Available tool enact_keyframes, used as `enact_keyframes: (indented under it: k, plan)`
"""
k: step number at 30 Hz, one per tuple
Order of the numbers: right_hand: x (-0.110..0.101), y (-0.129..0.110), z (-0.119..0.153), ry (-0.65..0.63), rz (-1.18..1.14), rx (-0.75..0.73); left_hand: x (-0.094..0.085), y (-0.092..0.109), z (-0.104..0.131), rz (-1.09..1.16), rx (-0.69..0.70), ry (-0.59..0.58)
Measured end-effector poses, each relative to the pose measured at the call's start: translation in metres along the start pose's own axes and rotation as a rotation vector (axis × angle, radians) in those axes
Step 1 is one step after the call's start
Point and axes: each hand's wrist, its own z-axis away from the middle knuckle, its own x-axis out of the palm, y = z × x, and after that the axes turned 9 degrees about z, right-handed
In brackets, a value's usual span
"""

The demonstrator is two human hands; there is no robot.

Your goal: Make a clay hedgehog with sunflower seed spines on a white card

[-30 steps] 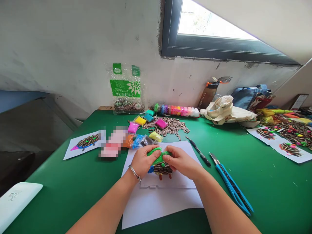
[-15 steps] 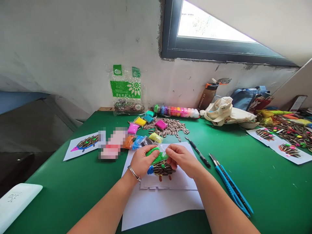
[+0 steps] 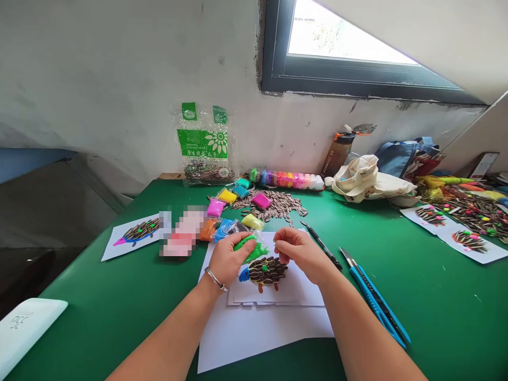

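My left hand (image 3: 229, 260), with a silver bracelet at the wrist, is closed around a packet of bright green modelling clay (image 3: 254, 251). To its right, my right hand (image 3: 296, 247) is closed in a pinch; whatever is between the fingertips is too small to make out. Beneath both hands lies a hedgehog picture (image 3: 268, 271) with a blue clay head, a body covered in sunflower seeds, a green clay dot and brown legs. It is on white paper (image 3: 254, 338), with a smaller sheet on top.
Clay packets (image 3: 227, 196) and a pile of sunflower seeds (image 3: 278, 206) lie beyond the hands. A pen (image 3: 322, 246) and a blue utility knife (image 3: 375, 296) rest at right. Another hedgehog picture (image 3: 137, 234) is left, near a white digital device (image 3: 32, 333). A bottle (image 3: 337, 153) stands behind.
My right hand has moved slightly right, away from the green clay packet, and the gap between the hands has widened. My left hand keeps its hold on the packet.
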Motion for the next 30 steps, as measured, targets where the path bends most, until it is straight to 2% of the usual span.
enact_keyframes:
  k: [9,15,25,30]
  plan:
    - [0.002,0.009,-0.004,0.047,0.162,-0.011,0.002,0.001,0.000,0.057,-0.023,0.023]
    - [0.004,0.015,-0.005,-0.039,0.097,-0.003,0.001,-0.002,-0.002,0.066,-0.020,0.025]
    - [0.006,0.010,-0.001,-0.020,0.156,-0.005,0.000,-0.006,-0.002,0.060,-0.041,0.005]
    - [0.004,0.009,-0.003,0.060,0.159,-0.051,-0.001,-0.007,-0.003,0.082,-0.062,-0.014]
